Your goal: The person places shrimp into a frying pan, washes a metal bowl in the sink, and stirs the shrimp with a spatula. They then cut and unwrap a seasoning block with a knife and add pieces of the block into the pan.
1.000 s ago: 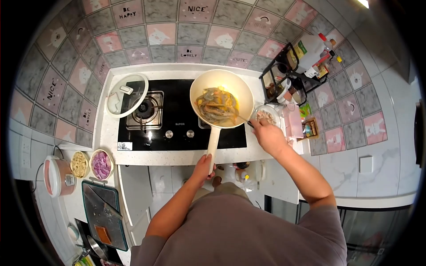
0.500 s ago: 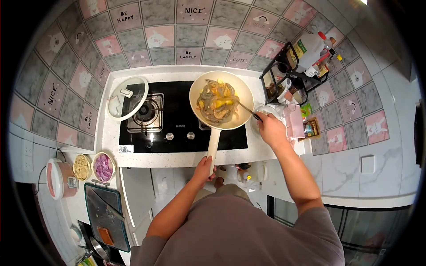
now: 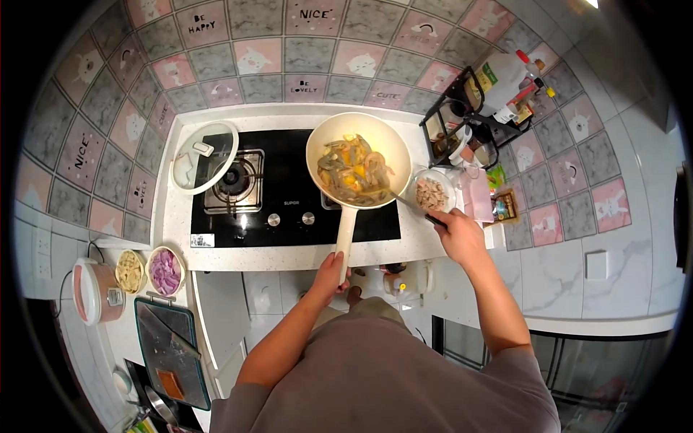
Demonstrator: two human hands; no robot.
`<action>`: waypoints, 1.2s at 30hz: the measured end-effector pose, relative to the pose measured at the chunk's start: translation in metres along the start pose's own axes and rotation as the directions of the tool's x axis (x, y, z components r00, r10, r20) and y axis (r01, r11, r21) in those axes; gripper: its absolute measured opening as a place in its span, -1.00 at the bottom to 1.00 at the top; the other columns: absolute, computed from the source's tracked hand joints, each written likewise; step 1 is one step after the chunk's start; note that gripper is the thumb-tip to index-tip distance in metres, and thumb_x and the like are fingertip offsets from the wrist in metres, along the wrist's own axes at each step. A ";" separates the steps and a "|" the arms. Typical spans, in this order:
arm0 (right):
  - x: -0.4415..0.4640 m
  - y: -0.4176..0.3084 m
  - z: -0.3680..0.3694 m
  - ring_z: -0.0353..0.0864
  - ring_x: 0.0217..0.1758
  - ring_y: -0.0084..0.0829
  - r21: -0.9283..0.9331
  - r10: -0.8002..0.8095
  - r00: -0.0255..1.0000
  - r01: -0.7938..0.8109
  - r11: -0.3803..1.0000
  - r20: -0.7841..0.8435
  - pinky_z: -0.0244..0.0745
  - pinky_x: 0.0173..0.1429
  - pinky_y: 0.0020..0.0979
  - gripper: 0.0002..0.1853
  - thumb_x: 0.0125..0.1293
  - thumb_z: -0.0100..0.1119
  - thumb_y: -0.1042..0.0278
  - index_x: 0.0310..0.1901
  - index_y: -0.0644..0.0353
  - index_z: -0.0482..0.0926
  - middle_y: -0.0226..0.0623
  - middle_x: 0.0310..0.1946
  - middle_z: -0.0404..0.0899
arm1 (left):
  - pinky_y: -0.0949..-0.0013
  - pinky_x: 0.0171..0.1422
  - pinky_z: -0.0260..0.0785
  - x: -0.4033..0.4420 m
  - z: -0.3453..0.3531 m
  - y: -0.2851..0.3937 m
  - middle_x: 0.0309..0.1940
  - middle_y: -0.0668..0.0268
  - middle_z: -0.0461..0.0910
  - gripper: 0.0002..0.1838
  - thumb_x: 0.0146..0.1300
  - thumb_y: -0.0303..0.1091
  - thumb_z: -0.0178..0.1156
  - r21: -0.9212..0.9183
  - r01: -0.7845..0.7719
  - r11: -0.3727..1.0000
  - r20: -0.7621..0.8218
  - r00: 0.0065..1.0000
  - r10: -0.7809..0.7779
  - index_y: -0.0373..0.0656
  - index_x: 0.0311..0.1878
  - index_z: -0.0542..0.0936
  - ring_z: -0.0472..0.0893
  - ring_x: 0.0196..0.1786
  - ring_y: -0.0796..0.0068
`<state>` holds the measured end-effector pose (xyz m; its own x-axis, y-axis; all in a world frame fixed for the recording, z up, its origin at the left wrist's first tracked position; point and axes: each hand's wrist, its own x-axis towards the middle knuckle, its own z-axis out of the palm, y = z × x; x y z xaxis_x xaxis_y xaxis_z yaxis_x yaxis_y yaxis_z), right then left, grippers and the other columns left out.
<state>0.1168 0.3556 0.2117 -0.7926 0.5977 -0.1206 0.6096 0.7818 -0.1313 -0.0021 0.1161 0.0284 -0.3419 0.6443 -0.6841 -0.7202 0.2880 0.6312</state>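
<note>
My left hand [image 3: 331,276] is wrapped round the long handle of a cream pan [image 3: 396,141], which stands on the right side of the black cooktop. My right hand [image 3: 459,235] holds the dark handle of a utensil [image 3: 411,204]. Its far end reaches over the pan's right rim into the food. Grey-orange shrimp [image 3: 354,167] with yellow pieces lie in the pan. Just right of the pan, a clear bowl [image 3: 432,192] of pale chopped food sits behind the utensil.
A glass lid [image 3: 227,157] leans over the left burner [image 3: 234,184]. A black rack [image 3: 437,128] with bottles stands at the back right. Bowls of purple pieces [image 3: 165,273] and yellowish pieces [image 3: 131,273], plus a cutting board [image 3: 167,361] with a knife, lie on the left.
My right hand has moved right and down, drawing the utensil back towards the pan's rim. The shrimp have shifted, and the clear bowl shows more. My left hand stays on the handle.
</note>
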 end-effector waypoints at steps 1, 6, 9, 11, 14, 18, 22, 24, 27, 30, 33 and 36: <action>0.009 -0.001 0.005 0.65 -0.10 -0.05 0.007 0.014 1.000 -0.013 1.000 -0.014 0.56 -0.02 -0.09 -0.67 0.28 0.20 0.29 0.09 -0.10 0.66 -0.16 -0.16 0.62 | 0.48 -0.61 0.08 0.001 -0.001 -0.001 -0.42 0.42 0.46 -0.68 0.56 0.03 -0.19 0.005 0.003 1.000 0.000 1.000 -0.003 0.01 0.00 0.39 0.36 -0.64 0.57; 0.066 -0.010 0.063 0.64 -0.10 -0.02 0.127 0.007 0.983 0.016 0.992 -0.181 0.55 -0.02 -0.09 -0.65 0.30 0.19 0.29 0.12 -0.09 0.63 -0.11 -0.18 0.61 | 0.48 -0.58 0.07 0.001 0.000 0.001 -0.39 0.42 0.46 -0.66 0.56 0.04 -0.18 0.020 0.013 1.000 -0.008 1.000 -0.013 0.02 0.08 0.40 0.34 -0.61 0.57; 0.063 -0.021 0.070 0.63 -0.11 -0.02 0.221 -0.027 0.986 0.063 0.973 -0.162 0.54 -0.01 -0.09 -0.64 0.29 0.20 0.30 0.13 -0.08 0.63 -0.10 -0.20 0.60 | 0.49 -0.58 0.07 -0.001 -0.001 0.001 -0.39 0.41 0.45 -0.66 0.56 0.04 -0.18 0.019 0.012 1.000 -0.003 1.000 -0.012 0.03 0.06 0.40 0.34 -0.60 0.58; 0.050 -0.023 0.066 0.62 -0.11 -0.05 0.266 -0.078 0.996 0.089 0.960 -0.052 0.53 -0.01 -0.13 -0.63 0.28 0.22 0.32 0.14 -0.10 0.63 -0.13 -0.21 0.58 | 0.49 -0.58 0.06 -0.001 -0.002 0.001 -0.38 0.41 0.45 -0.67 0.56 0.05 -0.18 0.014 0.006 1.000 0.002 1.000 -0.006 0.04 0.05 0.40 0.34 -0.60 0.58; 0.019 -0.012 0.041 0.62 -0.11 -0.09 0.268 -0.065 0.998 0.068 0.961 -0.022 0.53 -0.02 -0.15 -0.62 0.27 0.23 0.32 0.13 -0.13 0.64 -0.18 -0.20 0.58 | 0.47 -0.60 0.11 0.001 -0.002 0.000 -0.42 0.42 0.46 -0.68 0.55 0.04 -0.18 -0.005 -0.004 1.000 0.013 1.000 0.004 0.00 -0.05 0.37 0.37 -0.64 0.58; -0.007 -0.006 -0.015 0.64 -0.11 -0.12 0.178 -0.023 1.000 0.023 0.984 -0.005 0.53 -0.02 -0.17 -0.63 0.25 0.24 0.34 0.11 -0.14 0.67 -0.20 -0.20 0.61 | 0.48 -0.61 0.10 0.000 -0.002 0.002 -0.43 0.41 0.46 -0.68 0.55 0.04 -0.18 -0.001 0.000 1.000 0.010 1.000 0.000 0.00 -0.05 0.36 0.37 -0.64 0.58; -0.002 0.000 -0.011 0.65 -0.13 -0.10 0.104 0.012 1.000 -0.014 0.995 0.029 0.54 -0.01 -0.16 -0.64 0.23 0.24 0.34 0.08 -0.10 0.68 -0.17 -0.23 0.62 | 0.48 -0.62 0.10 0.000 0.000 0.002 -0.43 0.41 0.46 -0.68 0.56 0.04 -0.18 -0.001 0.010 1.000 0.004 1.000 -0.010 0.01 -0.05 0.36 0.37 -0.64 0.58; 0.015 -0.008 0.011 0.64 -0.13 -0.08 0.110 -0.014 0.997 0.022 0.994 -0.077 0.54 0.01 -0.14 -0.66 0.23 0.24 0.35 0.07 -0.07 0.68 -0.16 -0.21 0.62 | 0.47 -0.62 0.09 -0.001 0.000 0.001 -0.43 0.42 0.46 -0.68 0.56 0.04 -0.18 0.004 0.010 1.000 0.004 1.000 -0.010 0.01 -0.05 0.37 0.37 -0.64 0.58; 0.049 -0.006 0.051 0.63 -0.10 -0.05 0.155 -0.038 0.988 0.062 0.986 -0.153 0.53 0.02 -0.13 -0.63 0.25 0.23 0.35 0.11 -0.06 0.65 -0.13 -0.19 0.61 | 0.47 -0.62 0.09 -0.001 0.000 0.002 -0.44 0.42 0.45 -0.68 0.56 0.04 -0.18 0.007 0.016 1.000 -0.005 1.000 -0.016 0.01 -0.05 0.37 0.37 -0.64 0.57; 0.062 -0.007 0.079 0.62 -0.09 -0.05 0.261 -0.056 0.978 0.109 0.959 -0.203 0.53 0.02 -0.14 -0.61 0.27 0.23 0.34 0.15 -0.06 0.62 -0.11 -0.17 0.61 | 0.46 -0.62 0.09 -0.001 0.001 0.001 -0.44 0.42 0.45 -0.69 0.56 0.04 -0.18 -0.015 0.012 1.000 -0.003 1.000 -0.012 0.01 -0.06 0.37 0.37 -0.64 0.57; 0.051 -0.006 0.076 0.62 -0.08 -0.05 0.362 -0.050 0.994 0.083 0.928 -0.102 0.52 0.03 -0.15 -0.61 0.28 0.23 0.33 0.16 -0.05 0.61 -0.11 -0.15 0.61 | 0.49 -0.60 0.04 -0.002 -0.001 0.001 -0.40 0.42 0.45 -0.68 0.56 0.05 -0.18 -0.006 0.021 1.000 -0.009 1.000 -0.021 0.03 0.01 0.37 0.33 -0.62 0.57; 0.032 0.008 0.047 0.63 -0.06 -0.08 0.387 -0.103 0.994 0.111 0.915 -0.040 0.52 0.05 -0.19 -0.64 0.29 0.24 0.33 0.13 -0.07 0.64 -0.15 -0.11 0.62 | 0.49 -0.60 0.04 -0.002 0.000 0.002 -0.40 0.42 0.45 -0.68 0.56 0.05 -0.18 -0.009 0.014 1.000 0.004 1.000 -0.014 0.03 0.01 0.37 0.32 -0.63 0.57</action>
<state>0.0970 0.3729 0.1600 -0.8513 0.5205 -0.0666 0.4763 0.7132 -0.5143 -0.0030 0.1149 0.0307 -0.3292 0.6431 -0.6914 -0.7306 0.2903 0.6180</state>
